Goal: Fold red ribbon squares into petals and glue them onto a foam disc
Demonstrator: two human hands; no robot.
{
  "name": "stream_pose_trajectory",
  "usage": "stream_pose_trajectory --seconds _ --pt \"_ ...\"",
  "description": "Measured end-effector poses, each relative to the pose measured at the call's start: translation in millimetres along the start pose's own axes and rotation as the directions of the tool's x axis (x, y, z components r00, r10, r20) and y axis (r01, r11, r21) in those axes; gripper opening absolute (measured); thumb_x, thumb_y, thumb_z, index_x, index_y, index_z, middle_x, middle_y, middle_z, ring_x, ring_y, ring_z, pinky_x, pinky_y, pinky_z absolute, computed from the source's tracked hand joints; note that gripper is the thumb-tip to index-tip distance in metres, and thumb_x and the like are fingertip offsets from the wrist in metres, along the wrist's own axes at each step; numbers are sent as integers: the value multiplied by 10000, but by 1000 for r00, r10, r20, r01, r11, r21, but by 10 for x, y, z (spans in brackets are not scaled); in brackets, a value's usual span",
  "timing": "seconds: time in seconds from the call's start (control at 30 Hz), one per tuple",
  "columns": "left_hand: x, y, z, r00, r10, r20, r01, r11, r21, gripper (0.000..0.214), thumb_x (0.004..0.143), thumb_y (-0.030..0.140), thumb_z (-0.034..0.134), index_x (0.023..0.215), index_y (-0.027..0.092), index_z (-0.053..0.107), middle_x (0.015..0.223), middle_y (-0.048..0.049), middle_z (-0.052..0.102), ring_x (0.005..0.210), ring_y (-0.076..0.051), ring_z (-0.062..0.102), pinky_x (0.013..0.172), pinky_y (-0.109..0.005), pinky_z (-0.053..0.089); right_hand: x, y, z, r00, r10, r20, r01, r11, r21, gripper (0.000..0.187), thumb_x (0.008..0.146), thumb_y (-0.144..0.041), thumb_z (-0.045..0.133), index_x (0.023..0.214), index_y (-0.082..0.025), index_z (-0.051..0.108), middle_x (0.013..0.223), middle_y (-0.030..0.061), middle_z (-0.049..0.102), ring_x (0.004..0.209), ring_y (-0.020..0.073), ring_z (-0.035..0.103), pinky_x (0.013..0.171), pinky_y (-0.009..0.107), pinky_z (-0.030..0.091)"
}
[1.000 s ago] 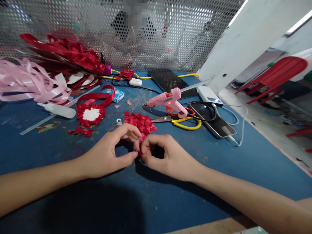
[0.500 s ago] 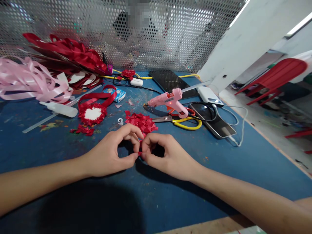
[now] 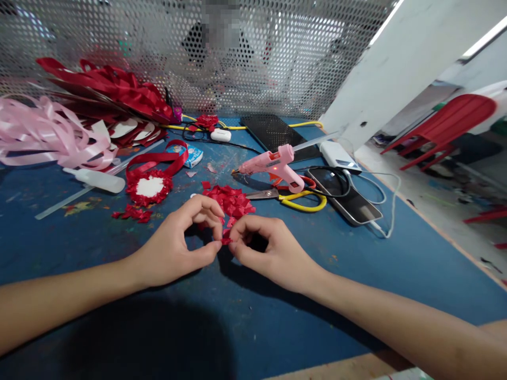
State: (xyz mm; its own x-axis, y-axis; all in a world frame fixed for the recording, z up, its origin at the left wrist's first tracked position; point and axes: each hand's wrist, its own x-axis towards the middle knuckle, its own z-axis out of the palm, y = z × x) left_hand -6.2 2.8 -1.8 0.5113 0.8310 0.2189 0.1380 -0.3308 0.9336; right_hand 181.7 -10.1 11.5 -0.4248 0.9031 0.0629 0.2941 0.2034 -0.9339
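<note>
My left hand (image 3: 178, 245) and my right hand (image 3: 269, 250) meet over the blue table (image 3: 404, 253), fingertips pinched together on a small red ribbon piece (image 3: 226, 240). Just beyond the fingers lies a pile of red ribbon pieces (image 3: 229, 199). A red ribbon rosette with a white centre (image 3: 149, 186) sits to the left of the pile. A pink glue gun (image 3: 275, 163) stands behind the pile, its light glowing, with yellow-handled scissors (image 3: 295, 199) under it.
Pink ribbons (image 3: 47, 132) and red ribbons (image 3: 111, 87) are heaped at the back left, by a white glue bottle (image 3: 97, 179). A phone (image 3: 344, 192) with a cable and a power bank (image 3: 338, 154) lie right. A perforated metal screen (image 3: 277, 53) closes the back.
Both hands stay together on the small red piece; the fingers have shifted slightly, and the pinch has risen a little toward the pile.
</note>
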Motion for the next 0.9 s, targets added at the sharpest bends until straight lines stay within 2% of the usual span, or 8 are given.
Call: stream_pose_trajectory --seconds 0.9 --pt "-21 -4 4 1000 11 -6 -10 991 135 331 770 44 573 1014 238 461 819 60 572 798 -95 552 800 -248 406 -12 18 17 996 -88 -19 85 989 -119 92 706 -71 547 675 -150 580 607 -49 560 539 46 478 529 142 390"
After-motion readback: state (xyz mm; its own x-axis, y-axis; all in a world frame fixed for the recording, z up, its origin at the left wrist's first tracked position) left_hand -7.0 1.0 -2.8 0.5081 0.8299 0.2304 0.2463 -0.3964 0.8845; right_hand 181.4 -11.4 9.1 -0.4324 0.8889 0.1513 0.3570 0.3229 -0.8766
